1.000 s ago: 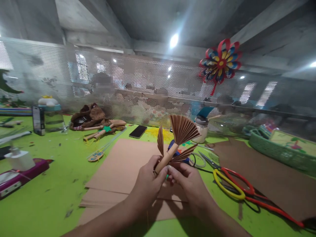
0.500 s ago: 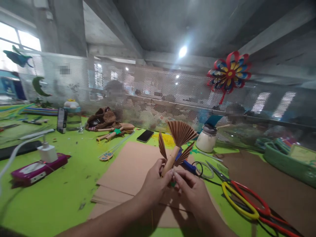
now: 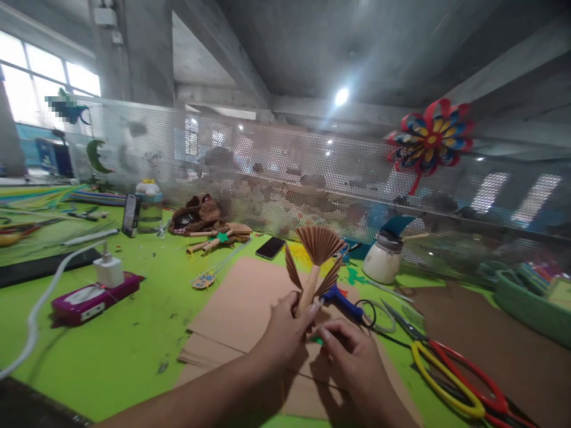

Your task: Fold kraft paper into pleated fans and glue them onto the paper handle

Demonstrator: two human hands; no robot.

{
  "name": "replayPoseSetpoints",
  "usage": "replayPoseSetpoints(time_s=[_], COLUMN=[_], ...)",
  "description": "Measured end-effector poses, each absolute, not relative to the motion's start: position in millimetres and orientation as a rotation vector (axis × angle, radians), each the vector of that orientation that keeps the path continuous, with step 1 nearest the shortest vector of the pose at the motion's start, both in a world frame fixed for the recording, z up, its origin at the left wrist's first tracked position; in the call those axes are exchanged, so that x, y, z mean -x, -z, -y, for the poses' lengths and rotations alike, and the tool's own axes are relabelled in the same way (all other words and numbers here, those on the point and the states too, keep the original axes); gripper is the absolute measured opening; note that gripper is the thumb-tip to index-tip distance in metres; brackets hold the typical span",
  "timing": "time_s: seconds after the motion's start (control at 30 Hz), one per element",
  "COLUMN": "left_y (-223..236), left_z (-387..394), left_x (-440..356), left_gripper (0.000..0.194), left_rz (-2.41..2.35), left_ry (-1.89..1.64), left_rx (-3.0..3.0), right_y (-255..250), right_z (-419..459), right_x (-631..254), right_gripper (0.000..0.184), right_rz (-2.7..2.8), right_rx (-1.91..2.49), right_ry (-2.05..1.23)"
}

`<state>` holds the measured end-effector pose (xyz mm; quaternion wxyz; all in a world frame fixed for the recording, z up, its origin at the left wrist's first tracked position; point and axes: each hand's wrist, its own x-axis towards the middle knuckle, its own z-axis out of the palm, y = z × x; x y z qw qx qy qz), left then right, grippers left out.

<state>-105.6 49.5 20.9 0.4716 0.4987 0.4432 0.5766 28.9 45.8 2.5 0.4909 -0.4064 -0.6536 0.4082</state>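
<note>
My left hand [image 3: 288, 321] is closed around a brown paper tube [image 3: 308, 289] topped with a pleated paper fan [image 3: 320, 244], with narrower pleated pieces at its sides. The tube tilts slightly to the right above stacked brown paper sheets [image 3: 232, 309]. Just right of and below it, my right hand [image 3: 352, 356] has thumb and forefinger pinched together. A small green piece [image 3: 317, 340] shows at those fingertips; whether they grip it is unclear. Behind the right hand lies a blue glue gun [image 3: 343, 304], partly covered by the paper fan piece.
Large scissors [image 3: 446, 368] with red and yellow handles lie at right on dark brown paper [image 3: 499, 333]. Farther back are a phone [image 3: 270, 248], a white jar [image 3: 382, 261] and a paper figure with a green star [image 3: 222, 238]. A purple power strip [image 3: 96, 303] sits left; a green basket [image 3: 530, 303] stands right.
My right hand has drawn slightly down and away from the tube. My left hand still grips the tube. The whole view has shifted, so the table things appear farther right.
</note>
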Motion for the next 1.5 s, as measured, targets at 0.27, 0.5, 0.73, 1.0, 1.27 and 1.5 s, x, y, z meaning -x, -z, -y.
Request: replayPoseSetpoints(time_s=[0.27, 0.5, 0.73, 1.0, 1.27, 1.5], left_y=[-13, -17, -11, -19, -22, -24], left_z=[-55, -45, -47, -39, -41, -38], left_x=[106, 102, 101, 101, 105, 102], left_gripper=[0.033, 0.034, 0.031, 0.030, 0.035, 0.034], left_rz=[-0.944, -0.835, -0.917, -0.848, -0.821, -0.834], left_ry=[-1.386, -1.315, -1.305, -1.266, -1.241, -1.149], left_rx=[-1.018, -0.893, -0.865, -0.900, -0.844, -0.864], right_y=[-11, -1, -2, -3, 2, 2], right_z=[-35, -34, -31, -31, -35, -33], right_x=[-18, -10, -2, -8, -14, -14], right_gripper=[0.020, 0.010, 0.012, 0.020, 0.023, 0.041], right_rz=[1.682, 1.794, 1.683, 1.692, 1.614, 1.499], right_rx=[0.939, 0.961, 0.990, 0.864, 0.868, 0.872], right_ry=[-1.060, -0.973, -1.144, -1.274, -1.328, -1.484])
